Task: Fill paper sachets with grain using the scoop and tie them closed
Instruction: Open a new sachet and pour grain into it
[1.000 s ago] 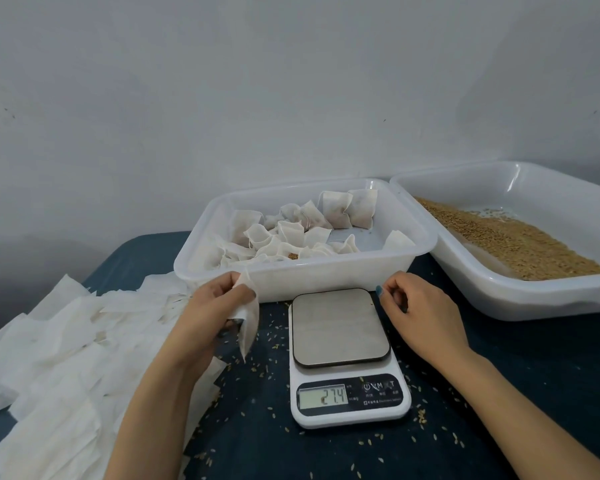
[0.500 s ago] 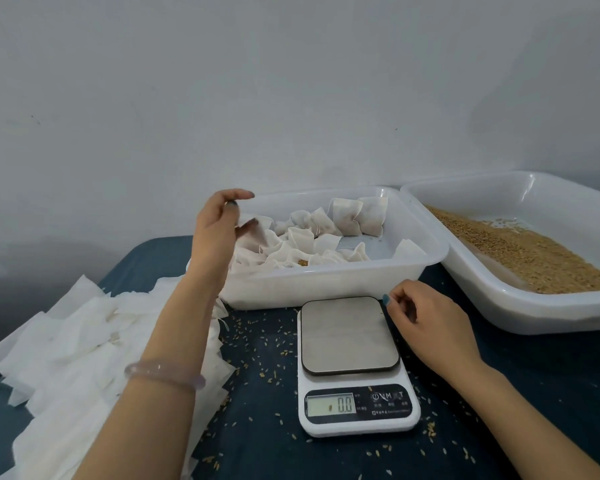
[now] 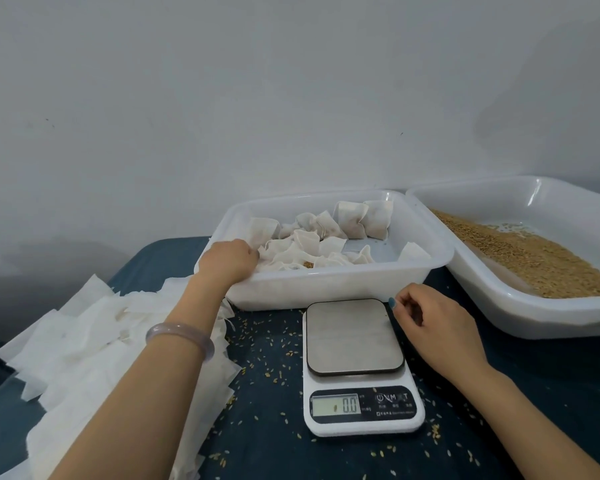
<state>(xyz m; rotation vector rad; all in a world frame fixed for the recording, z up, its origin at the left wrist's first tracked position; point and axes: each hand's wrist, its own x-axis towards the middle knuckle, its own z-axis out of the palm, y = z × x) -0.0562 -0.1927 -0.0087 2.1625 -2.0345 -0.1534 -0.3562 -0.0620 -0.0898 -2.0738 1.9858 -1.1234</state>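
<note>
My left hand (image 3: 229, 261) reaches over the near left corner of the white tray (image 3: 326, 284) and lies among the filled, tied paper sachets (image 3: 350, 220). Its fingers point down into the tray and are hidden, so I cannot tell if they hold a sachet. My right hand (image 3: 433, 327) rests on the dark cloth beside the scale's right edge, fingers loosely curled with nothing in them. Brown grain (image 3: 534, 261) lies in the larger white tray (image 3: 534, 315) at the right. No scoop is in view.
A small kitchen scale (image 3: 355, 337) with a bare steel plate stands in front of the sachet tray and reads 0.0. A heap of flat empty paper sachets (image 3: 84, 334) covers the table's left side. Loose grains are scattered on the dark cloth. A grey wall stands behind.
My left hand lifted a sachet from beside the scale, rose over the tray's left corner, then came down among the sachets. The scale went from 27.4 to 0.0. My right hand stayed put.
</note>
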